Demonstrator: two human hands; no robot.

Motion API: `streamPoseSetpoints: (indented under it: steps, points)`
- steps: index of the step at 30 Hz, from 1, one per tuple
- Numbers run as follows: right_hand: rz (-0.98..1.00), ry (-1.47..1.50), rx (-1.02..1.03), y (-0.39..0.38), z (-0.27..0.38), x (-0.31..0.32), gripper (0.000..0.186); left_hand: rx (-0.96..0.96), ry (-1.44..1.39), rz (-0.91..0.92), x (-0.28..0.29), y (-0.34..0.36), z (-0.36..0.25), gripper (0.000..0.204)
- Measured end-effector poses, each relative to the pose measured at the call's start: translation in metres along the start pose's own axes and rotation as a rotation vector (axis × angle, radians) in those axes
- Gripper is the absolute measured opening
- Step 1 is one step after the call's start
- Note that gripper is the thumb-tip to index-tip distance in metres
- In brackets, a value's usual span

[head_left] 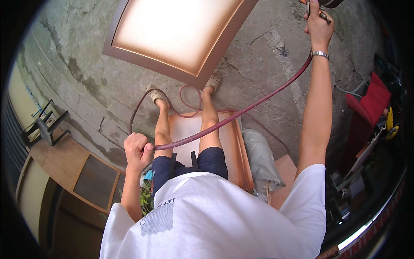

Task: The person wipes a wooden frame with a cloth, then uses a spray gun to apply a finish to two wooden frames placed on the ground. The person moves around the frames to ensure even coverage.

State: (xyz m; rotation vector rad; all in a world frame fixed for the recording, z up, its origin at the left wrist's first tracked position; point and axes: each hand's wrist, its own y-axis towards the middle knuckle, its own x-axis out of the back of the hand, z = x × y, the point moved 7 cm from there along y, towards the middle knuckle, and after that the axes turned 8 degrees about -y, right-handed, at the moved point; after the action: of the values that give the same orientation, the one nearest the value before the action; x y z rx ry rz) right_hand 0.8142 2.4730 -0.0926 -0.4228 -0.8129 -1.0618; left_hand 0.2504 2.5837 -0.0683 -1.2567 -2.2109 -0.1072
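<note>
My left hand (139, 151) is closed round a reddish hose (224, 126) at waist height. The hose rises to my right hand (320, 26) at the top right, which grips a spray gun (328, 3), partly cut off by the frame edge. A framed panel (202, 77) with a brownish border and pale, shaded middle stands in front of me, above my sandaled feet. More hose loops over the ground between it and my legs.
Behind my legs lies a pale board (237, 159) with tinted edges, beside a wrapped grey bundle (261, 157) and a plant (146, 194). Wooden furniture (56, 162) and a dark stool (54, 134) stand left. At right are red material (366, 103) and assorted items. Cracked concrete (258, 60) forms the ground.
</note>
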Motion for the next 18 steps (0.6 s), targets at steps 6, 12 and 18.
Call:
streamPoseSetpoints:
  steps: [6,12,18]
  points:
    - [-0.228,-0.004,-0.048,0.036,-0.025,0.03,0.045,0.012,-0.031,0.009,-0.017,0.001,-0.007,0.059]
    - [0.062,-0.01,-0.167,-0.079,-0.061,0.029,0.062,0.021,0.015,0.003,0.0,-0.001,0.002,0.053]
    - [0.343,0.083,-0.323,-0.231,-0.047,0.038,0.045,-0.003,0.057,0.076,0.016,-0.002,0.009,0.05]
